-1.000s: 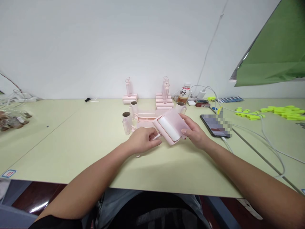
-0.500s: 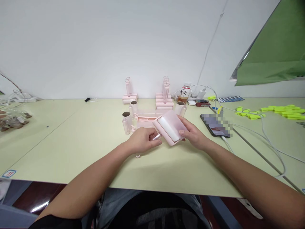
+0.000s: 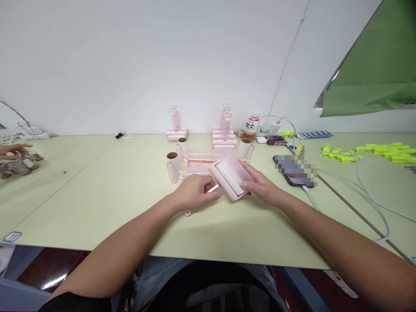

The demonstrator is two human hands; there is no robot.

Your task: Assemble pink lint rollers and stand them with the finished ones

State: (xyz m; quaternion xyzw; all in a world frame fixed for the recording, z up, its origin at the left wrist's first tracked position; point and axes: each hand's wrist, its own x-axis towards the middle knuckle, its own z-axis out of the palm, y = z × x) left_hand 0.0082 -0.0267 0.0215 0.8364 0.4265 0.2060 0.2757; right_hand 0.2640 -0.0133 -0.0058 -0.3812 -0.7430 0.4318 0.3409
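Observation:
A pink lint roller (image 3: pixel 233 175) with a white roll showing in its cover is tilted above the table. My right hand (image 3: pixel 260 184) is closed around the cover's right side, thumb on top. At its lower left, my left hand (image 3: pixel 196 190) is closed on the roller's clear handle (image 3: pixel 212 188), most of which the fingers hide. Under that hand a small pale ring end (image 3: pixel 187 213) shows. Just beyond my hands lies an open pink case (image 3: pixel 199 162), partly covered by them. White paper rolls (image 3: pixel 173 160) and clear pink handles (image 3: pixel 173 172) stand beside it.
Finished-looking pink rollers (image 3: pixel 224 141) with upright handles are lined up by the wall. A drink bottle (image 3: pixel 251 125), a phone (image 3: pixel 294 171) with a cable, and yellow-green pieces (image 3: pixel 390 151) are on the right. At far left, another person's hand (image 3: pixel 13 150) touches bagged items (image 3: pixel 21 166).
The lint roller and my right hand have shifted slightly down and left. My left hand has barely moved. At far left the other person's hand has come further into view.

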